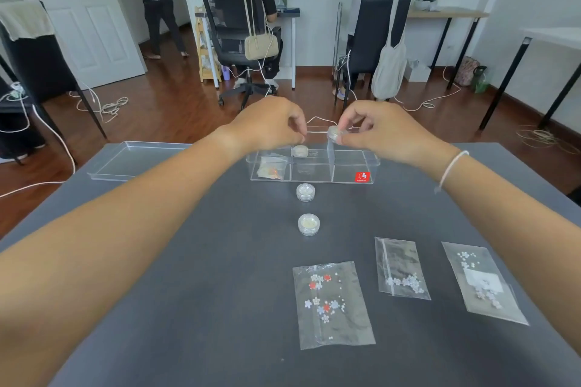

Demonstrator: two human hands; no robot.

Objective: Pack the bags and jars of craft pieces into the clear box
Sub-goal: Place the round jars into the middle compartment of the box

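Observation:
The clear box (pixel 352 166) stands on the grey table (pixel 188 261) at its far side, split by dividers. Its left compartment holds a small bag (pixel 272 168). A round jar (pixel 300 151) lies tilted in the middle compartment, just under the pinched fingertips of my left hand (pixel 270 126), with a small gap between them. My right hand (pixel 383 132) holds another jar (pixel 334 132) over the box's middle divider. Two more jars (pixel 305 192) (pixel 309 224) stand on the table in front of the box. Three flat bags of flower pieces (pixel 333 305) (pixel 401 270) (pixel 484 283) lie nearer to me on the right.
The box's clear lid (pixel 135 160) lies at the table's far left corner. Beyond the table a person sits on an office chair (pixel 239 25), another chair (pixel 374 38) carries a hanging bag, and cables trail over the wooden floor.

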